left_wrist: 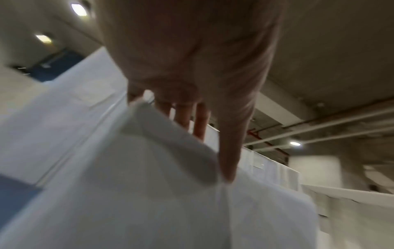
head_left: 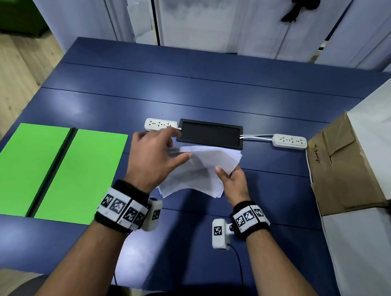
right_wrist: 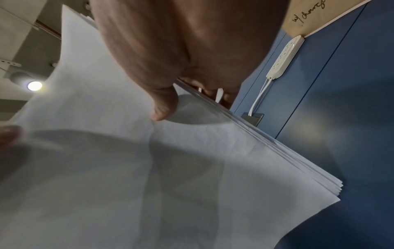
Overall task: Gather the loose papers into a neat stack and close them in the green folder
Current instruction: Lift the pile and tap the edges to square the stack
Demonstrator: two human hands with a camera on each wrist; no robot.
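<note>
A stack of white papers hangs slightly fanned above the middle of the blue table, held between both hands. My left hand holds its left edge, thumb lying on the top sheet and fingers reaching behind. The left wrist view is blurred but shows the left hand with the papers between thumb and fingers. My right hand pinches the right edge, thumb on top. In the right wrist view its fingers sit under the papers. The green folder lies open flat on the left.
Two white power strips flank a black panel set in the table just behind the papers. A brown cardboard box and a white box stand along the right edge.
</note>
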